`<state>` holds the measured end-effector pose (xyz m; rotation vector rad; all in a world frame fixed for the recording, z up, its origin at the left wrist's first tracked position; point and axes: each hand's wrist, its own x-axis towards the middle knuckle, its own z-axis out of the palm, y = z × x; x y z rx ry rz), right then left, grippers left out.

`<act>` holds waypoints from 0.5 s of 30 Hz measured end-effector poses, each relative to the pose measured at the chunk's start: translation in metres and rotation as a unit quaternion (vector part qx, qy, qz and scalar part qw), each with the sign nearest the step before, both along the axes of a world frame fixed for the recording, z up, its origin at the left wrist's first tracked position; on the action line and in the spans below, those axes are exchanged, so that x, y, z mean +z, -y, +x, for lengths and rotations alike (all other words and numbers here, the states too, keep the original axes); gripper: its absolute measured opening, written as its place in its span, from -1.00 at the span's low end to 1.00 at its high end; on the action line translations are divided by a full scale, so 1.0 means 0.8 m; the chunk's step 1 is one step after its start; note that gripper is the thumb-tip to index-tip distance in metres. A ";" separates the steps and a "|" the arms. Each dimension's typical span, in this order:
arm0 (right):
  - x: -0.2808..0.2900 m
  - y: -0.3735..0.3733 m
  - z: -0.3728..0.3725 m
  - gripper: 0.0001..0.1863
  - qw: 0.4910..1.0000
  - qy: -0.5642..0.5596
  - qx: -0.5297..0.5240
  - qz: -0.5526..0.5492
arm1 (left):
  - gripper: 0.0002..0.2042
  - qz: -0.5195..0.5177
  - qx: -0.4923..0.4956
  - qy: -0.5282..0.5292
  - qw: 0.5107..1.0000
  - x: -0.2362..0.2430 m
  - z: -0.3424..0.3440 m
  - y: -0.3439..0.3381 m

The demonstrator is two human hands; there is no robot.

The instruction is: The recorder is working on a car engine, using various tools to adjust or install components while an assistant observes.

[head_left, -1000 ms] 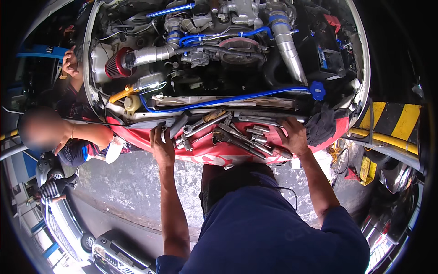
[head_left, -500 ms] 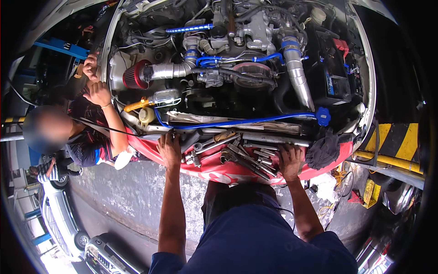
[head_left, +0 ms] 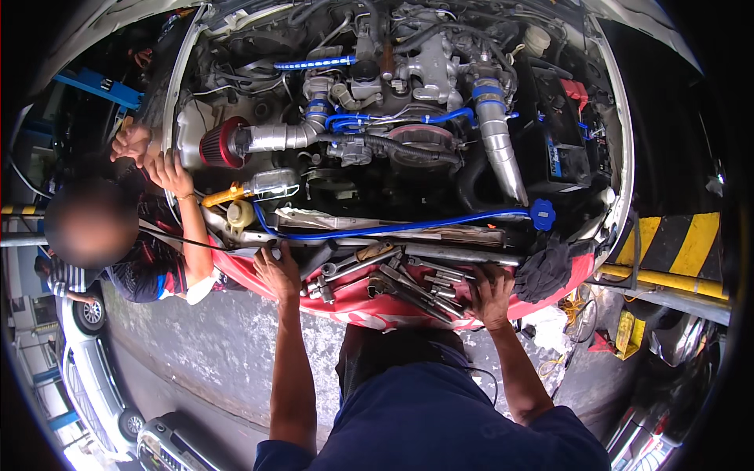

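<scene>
My left hand (head_left: 278, 272) rests at the car's front edge, fingers forward and apart around a small greyish part I cannot make out. On the red cover (head_left: 345, 312) my right hand (head_left: 491, 297) lies with fingers spread, beside several sockets (head_left: 444, 281). Between my hands is a pile of metal tools: a ratchet (head_left: 398, 280), other steel bars, and a tool with a wooden-looking handle (head_left: 372, 251). A dark cloth or glove (head_left: 543, 273) lies just right of my right hand. Behind the tools a blue dipstick-like tube (head_left: 393, 228) with a blue cap (head_left: 542, 213) stretches across the front.
The open engine bay holds a red cone air filter (head_left: 225, 142), silver pipes (head_left: 497, 141) and a battery (head_left: 559, 133). A yellow-handled work lamp (head_left: 250, 188) lies front left. At left a co-worker leans in, a hand (head_left: 170, 173) by the fender. A yellow-black striped barrier (head_left: 667, 247) stands right.
The scene has shifted slightly left in view. My left hand's fingers have changed pose around the greyish part; my right hand stays by the sockets. The co-worker's upper hand has moved down and left.
</scene>
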<state>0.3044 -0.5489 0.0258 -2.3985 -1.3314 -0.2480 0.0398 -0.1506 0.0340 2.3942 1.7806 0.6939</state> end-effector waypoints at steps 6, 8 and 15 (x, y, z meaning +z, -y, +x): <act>-0.007 0.008 -0.003 -0.38 1.000 -0.015 -0.021 -0.008 | -0.69 0.016 -0.026 0.077 0.997 0.002 -0.011 0.019; -0.002 0.007 -0.006 -0.38 0.999 -0.040 -0.036 0.001 | -0.70 -0.023 -0.013 0.127 0.992 0.005 -0.015 0.031; 0.032 0.017 0.045 -0.44 0.975 0.001 -0.212 0.061 | -0.73 -0.044 0.007 0.123 0.991 0.015 -0.042 0.056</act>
